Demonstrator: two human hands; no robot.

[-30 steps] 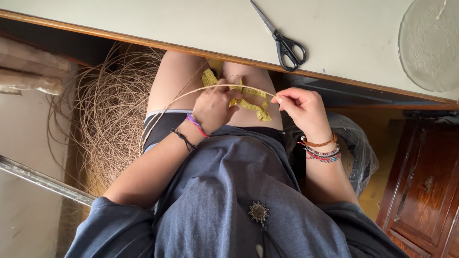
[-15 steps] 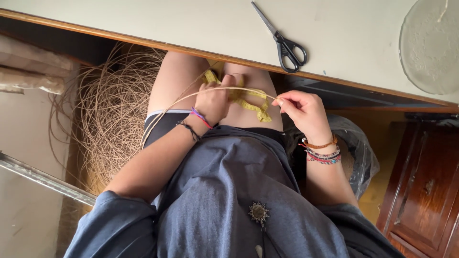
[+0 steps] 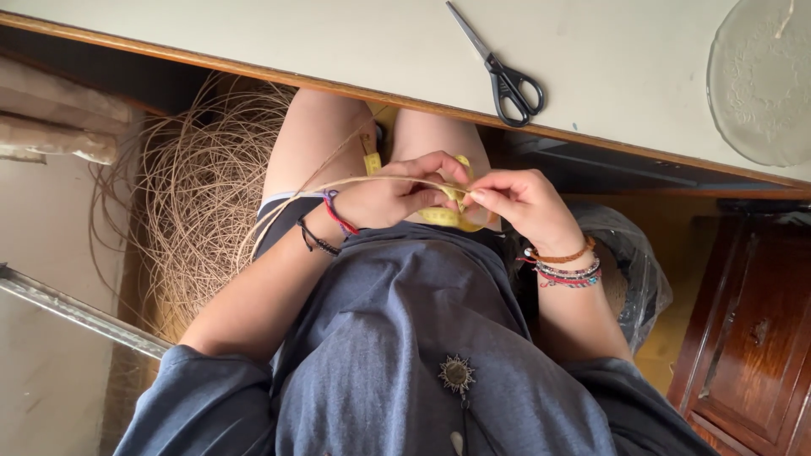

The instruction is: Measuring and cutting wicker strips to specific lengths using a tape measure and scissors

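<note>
The person sat close under the edge of the counter [image 3: 279, 38], both hands meeting over the lap. The left hand [image 3: 384, 196] was curled, its fingers folded around a thin, pale cane strand [image 3: 372, 181] and a yellow measuring tape [image 3: 452, 218]. The right hand [image 3: 524, 203] was drawn in narrow beside it, thumb and forefinger pinching the tape and strand where the two hands touched. The tape lay bunched just under the fingertips, with another bit of it showing above the left hand, against the bare thigh. From the left hand the strand swept out in a long arc past the wrist and down toward the left forearm.

Beyond the left hand, on the floor, sat a big loose coil of cane [image 3: 198, 194], its loops tangled like a nest. Beyond the right wrist, with its stack of beaded bracelets [image 3: 568, 268], a clear plastic bag [image 3: 638, 270] bulged low beside the leg, and further off stood a dark wooden cabinet [image 3: 752, 329]. Up on the counter, ahead of the right hand, lay black-handled scissors [image 3: 503, 72], closed, and well off past them a clear glass plate [image 3: 760, 84]. A small sun-shaped brooch [image 3: 457, 373] was pinned on the grey dress [image 3: 397, 338], nearer than both hands.
</note>
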